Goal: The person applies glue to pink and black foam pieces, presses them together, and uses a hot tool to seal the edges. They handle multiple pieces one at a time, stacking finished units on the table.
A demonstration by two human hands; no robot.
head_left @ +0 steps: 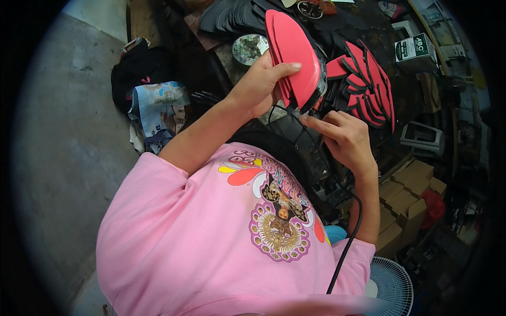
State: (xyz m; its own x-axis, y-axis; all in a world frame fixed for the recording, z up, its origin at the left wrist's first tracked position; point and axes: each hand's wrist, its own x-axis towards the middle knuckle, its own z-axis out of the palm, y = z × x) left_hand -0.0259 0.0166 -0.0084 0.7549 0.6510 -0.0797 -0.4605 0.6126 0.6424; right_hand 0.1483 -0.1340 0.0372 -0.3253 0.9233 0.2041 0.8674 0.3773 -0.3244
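Some red pieces point(296, 48), left hand point(263, 84) partly hidden

Left hand point(263, 79): at 12 o'clock, grips a stack of red sole-shaped pieces point(295, 52), thumb across the top one
Right hand point(346, 134): toward 3 o'clock, fingers bent near the stack's lower end; whether they hold anything is unclear
Red-and-black pieces point(371, 87): fanned pile, 2 o'clock
Cardboard boxes point(406, 203): between 3 and 4 o'clock
Fan point(395, 287): toward 5 o'clock
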